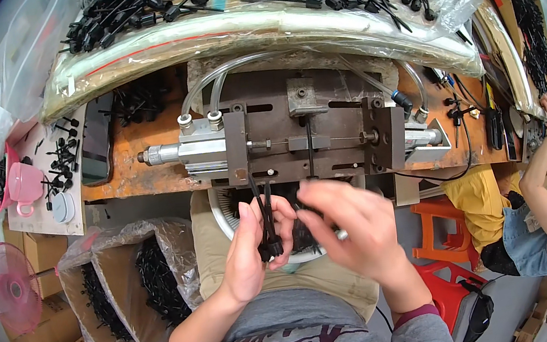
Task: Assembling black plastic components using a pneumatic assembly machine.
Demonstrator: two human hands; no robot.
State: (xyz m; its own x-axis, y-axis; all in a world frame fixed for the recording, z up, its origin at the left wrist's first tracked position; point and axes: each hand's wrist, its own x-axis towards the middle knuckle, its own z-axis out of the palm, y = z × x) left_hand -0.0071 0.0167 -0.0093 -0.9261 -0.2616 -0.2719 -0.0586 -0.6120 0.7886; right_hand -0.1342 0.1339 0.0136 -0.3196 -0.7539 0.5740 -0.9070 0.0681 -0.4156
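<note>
My left hand [249,250] is closed on a few slim black plastic stems [269,222], their thick capped ends down by the palm. Close beside it, my right hand [352,226] has its fingers bent toward the machine's front edge. Motion blurs its fingertips, so whether they pinch anything is unclear. Beyond both hands is a dark metal bench fixture [279,114] with a pneumatic cylinder [203,155] at its left and another [422,138] at its right. A single black stem [309,138] lies across the fixture's middle. Below my hands, a round white-rimmed tub [220,215] holds more black parts, mostly hidden.
A plastic-lined tray [252,37] heaped with black stems spans the bench's far side. Lined cartons [136,286] of black parts stand at left, near a pink fan [13,287]. At right are red stools [434,235] and another person [539,222] reaching to the bench.
</note>
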